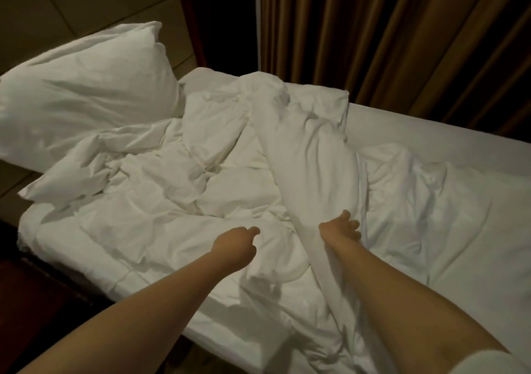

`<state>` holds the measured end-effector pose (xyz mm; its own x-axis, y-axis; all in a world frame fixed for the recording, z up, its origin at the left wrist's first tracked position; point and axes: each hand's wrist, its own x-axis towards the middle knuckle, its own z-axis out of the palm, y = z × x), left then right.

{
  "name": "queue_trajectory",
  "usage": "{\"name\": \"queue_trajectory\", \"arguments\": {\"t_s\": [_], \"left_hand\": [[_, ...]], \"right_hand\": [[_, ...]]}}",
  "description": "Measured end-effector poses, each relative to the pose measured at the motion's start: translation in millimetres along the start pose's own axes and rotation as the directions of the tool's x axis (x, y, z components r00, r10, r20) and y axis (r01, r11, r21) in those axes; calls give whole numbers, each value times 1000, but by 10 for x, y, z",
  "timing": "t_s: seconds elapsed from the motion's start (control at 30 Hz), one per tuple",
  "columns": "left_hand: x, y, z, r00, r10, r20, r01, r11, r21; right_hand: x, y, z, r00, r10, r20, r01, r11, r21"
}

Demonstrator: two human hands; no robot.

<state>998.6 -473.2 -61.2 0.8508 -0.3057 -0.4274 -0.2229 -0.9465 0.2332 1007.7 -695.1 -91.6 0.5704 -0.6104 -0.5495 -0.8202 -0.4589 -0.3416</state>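
Right hand [342,228], lower centre, grips the duvet [201,201] by its raised fold. The fold's long axis runs from the fingers [355,225] toward upper centre. Left hand [237,244] sits just left, fingers curled; can't tell if holding. Pillow [86,86] upper left.

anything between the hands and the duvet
Nothing visible. The right hand holds a raised fold of the duvet, and the left hand, fingers curled, is right over its crumpled surface with nothing between them.

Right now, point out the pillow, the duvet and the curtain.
pillow [86,86], head view, middle of its front face
duvet [201,189], head view, crumpled middle part
curtain [402,28], head view, a fold near its middle
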Motion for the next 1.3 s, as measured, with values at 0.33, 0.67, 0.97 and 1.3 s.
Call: {"name": "queue_trajectory", "arguments": {"t_s": [0.33, 0.67, 0.97, 1.3], "left_hand": [[999, 442, -444, 991, 91, -99, -85, 994, 62], [1587, 440, -624, 962, -271, 27, 266, 955, 130], [1417, -424, -400, 995, -81, 63, 77, 995, 68], [1750, -1120, -1183, 986, -62, -156, -34, 835, -549]], "right_hand": [[876, -265, -239, 983, -100, 151, 31, 913, 407], [-229, -533, 402, 450, -353, 820, 428, 892, 149], [463, -917, 158, 908, -322, 267, 224, 914, 338], [-67, -2615, 962, 902, -399, 166, 330, 884, 330]]}}
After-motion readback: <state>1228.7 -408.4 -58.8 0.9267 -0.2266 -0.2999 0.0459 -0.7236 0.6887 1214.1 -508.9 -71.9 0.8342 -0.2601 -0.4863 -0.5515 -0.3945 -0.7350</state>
